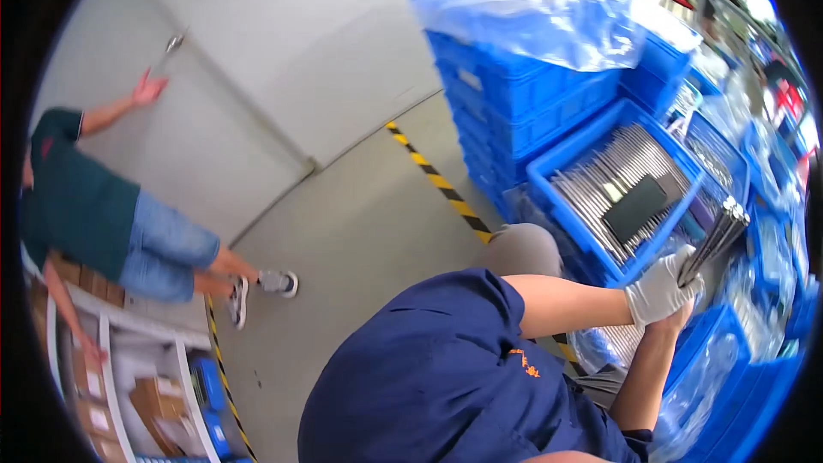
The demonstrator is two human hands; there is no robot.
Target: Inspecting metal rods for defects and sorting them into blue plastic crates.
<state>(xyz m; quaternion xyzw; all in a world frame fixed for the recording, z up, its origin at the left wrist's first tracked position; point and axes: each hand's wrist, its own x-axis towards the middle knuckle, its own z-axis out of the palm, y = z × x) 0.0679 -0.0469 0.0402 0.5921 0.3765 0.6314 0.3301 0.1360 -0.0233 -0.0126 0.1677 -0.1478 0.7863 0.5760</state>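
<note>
A bundle of shiny metal rods (718, 238) stands tilted up from my hands, its ends fanned close together. My left hand (658, 291), in a white glove, is closed around the lower part of the bundle. Right against it is my right hand (677, 317), mostly hidden behind the left one, so its fingers cannot be made out. Just beyond my hands sits a blue crate (549, 173) filled with a row of similar metal rods (613, 167). A dark flat rectangular piece (634, 207) lies on top of those rods.
Stacked blue crates (523, 90), draped with clear plastic film (549, 17), rise behind the rod crate. More blue bins (737, 394) with plastic bags crowd the right. A person (81, 197) in a green shirt stands left, near a shelf (180, 369) holding cartons. Black-yellow tape (429, 173) marks the floor.
</note>
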